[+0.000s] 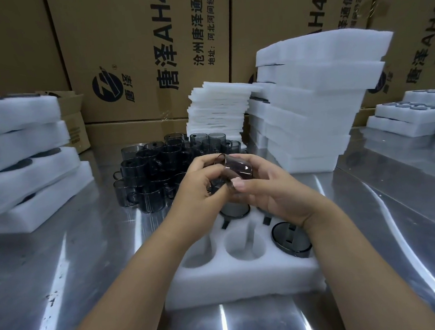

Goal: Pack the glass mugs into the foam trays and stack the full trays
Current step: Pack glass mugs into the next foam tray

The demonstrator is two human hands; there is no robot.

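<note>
Both hands hold one smoky glass mug [238,169] on its side above the white foam tray [242,279] in front of me. My left hand [200,189] pinches its near rim and handle side. My right hand [267,189] wraps round its body from the right. In the tray, a mug [291,239] sits in the near right hole and another mug [235,210] sits in a middle hole, partly hidden by my hands. Two near holes [243,243] show bare foam. A cluster of loose dark glass mugs [157,169] stands behind the tray.
Full foam trays are stacked at the left [25,162] and the far right [411,115]. A tall stack of foam trays [310,106] and a pile of thin foam sheets [217,110] stand behind, against cardboard boxes [139,54]. The table [64,265] is shiny metal.
</note>
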